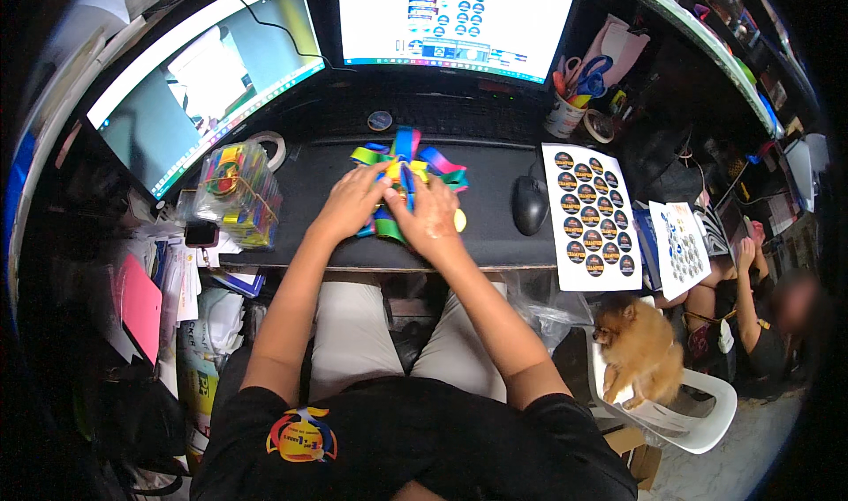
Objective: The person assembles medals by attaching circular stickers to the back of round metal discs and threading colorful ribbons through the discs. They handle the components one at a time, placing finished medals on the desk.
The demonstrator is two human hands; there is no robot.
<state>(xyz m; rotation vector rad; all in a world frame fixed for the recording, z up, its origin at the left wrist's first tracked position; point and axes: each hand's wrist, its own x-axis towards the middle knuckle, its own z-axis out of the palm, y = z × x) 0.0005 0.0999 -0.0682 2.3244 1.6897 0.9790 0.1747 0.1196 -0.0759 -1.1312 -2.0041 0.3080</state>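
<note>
On the dark desk mat [327,174] lies a multicoloured ribbon rosette [406,139], its blue, green, pink and yellow loops fanning outward. My left hand [353,202] holds it from the left side, fingers curled over the ribbon. From the right, my right hand [430,214] grips it too, the thumbs close together over the middle. Both hands cover most of the rosette's centre. A small yellow round piece [459,220] shows beside my right hand, partly hidden. Just beyond the rosette sits a small round badge [380,121].
Clear plastic boxes [238,192] stand stacked at left beside a tape roll [270,151]. Right of the mat are a mouse [530,205], a sheet of round stickers [594,276] and a cup of scissors [563,117]. A dog [640,351] sits on a white chair [720,417]; another person is at far right.
</note>
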